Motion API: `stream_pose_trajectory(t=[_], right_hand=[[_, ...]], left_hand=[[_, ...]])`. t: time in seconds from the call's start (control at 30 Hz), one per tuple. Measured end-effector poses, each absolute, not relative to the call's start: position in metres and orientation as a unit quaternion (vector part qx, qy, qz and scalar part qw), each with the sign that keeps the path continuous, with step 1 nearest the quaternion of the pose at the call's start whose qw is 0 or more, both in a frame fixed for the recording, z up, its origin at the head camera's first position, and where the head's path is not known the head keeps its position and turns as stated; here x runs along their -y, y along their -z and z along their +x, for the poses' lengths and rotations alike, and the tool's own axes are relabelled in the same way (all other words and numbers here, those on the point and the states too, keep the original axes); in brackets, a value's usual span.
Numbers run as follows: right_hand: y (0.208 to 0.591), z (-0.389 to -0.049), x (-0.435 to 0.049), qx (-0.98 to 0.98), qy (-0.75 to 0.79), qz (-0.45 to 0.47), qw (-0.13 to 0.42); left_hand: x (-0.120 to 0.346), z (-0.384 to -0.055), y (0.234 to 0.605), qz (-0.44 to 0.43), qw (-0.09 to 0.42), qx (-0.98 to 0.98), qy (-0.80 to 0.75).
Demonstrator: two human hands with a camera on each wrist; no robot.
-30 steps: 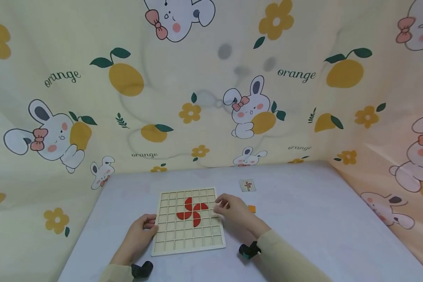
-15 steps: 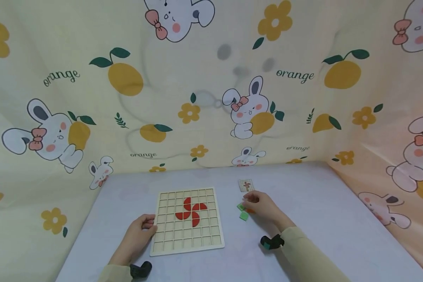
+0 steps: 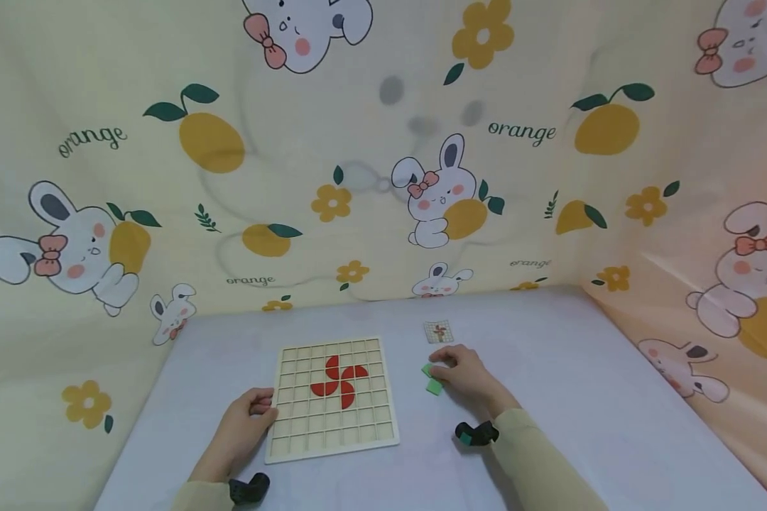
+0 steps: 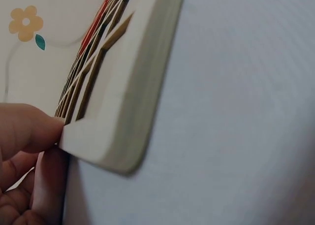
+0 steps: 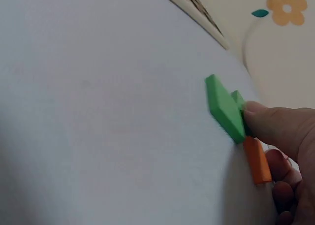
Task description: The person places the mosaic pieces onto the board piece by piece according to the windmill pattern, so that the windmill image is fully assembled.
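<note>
My left hand [image 3: 239, 426] grips the left edge of a pale square grid board [image 3: 332, 434]; in the left wrist view the thumb [image 4: 34, 131] lies on its rim near a corner. Several red quarter-circle pieces [image 3: 324, 389] form a pinwheel in the board's cells. Right of the board, my right hand [image 3: 469, 376] pinches a small green tile [image 5: 237, 98], partly hidden behind the thumb. A second green tile [image 5: 224, 109] lies in front of it. An orange piece [image 5: 257, 161] sits beside the fingers in the right wrist view; the hand hides it in the head view.
A small card [image 3: 438, 331] printed with a grid and a pinwheel figure lies behind the right hand. The table [image 3: 550, 355] has a pale cover. Patterned cloth [image 3: 358, 248] with rabbits and oranges hangs at the back and sides.
My right hand has moved from the board's right edge rightward to the loose tiles, and the green tiles have come into sight. The left hand stays at the board. The head view shifts slightly.
</note>
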State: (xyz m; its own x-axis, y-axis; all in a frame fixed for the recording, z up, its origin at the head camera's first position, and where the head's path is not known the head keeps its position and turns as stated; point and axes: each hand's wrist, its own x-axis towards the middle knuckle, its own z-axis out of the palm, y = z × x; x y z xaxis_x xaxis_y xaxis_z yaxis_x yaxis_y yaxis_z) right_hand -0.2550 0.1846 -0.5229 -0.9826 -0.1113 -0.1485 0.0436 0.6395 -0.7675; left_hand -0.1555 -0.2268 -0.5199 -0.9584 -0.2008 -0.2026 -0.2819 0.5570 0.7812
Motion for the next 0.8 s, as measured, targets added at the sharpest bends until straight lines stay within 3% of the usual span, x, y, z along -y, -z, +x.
stream_pose_trajectory(t=[0.23,0.5,0.8], right_hand=[[0.5257,-0.2547,-0.186,-0.906,0.414,-0.02,0.086],[0.5224,-0.2552,-0.1876,-0.9,0.416,0.006,0.131],[0.5227,-0.2604,-0.1807,-0.919,0.379,0.009,0.106]], left_hand=[[0.2256,-0.156,0.5216,-0.139,0.043,-0.884,-0.445],[0.2253,-0.1566,0.5208,-0.141,0.048,-0.883,-0.445],[0.2274,-0.1551,0.5187,-0.123,0.038,-0.882,-0.453]])
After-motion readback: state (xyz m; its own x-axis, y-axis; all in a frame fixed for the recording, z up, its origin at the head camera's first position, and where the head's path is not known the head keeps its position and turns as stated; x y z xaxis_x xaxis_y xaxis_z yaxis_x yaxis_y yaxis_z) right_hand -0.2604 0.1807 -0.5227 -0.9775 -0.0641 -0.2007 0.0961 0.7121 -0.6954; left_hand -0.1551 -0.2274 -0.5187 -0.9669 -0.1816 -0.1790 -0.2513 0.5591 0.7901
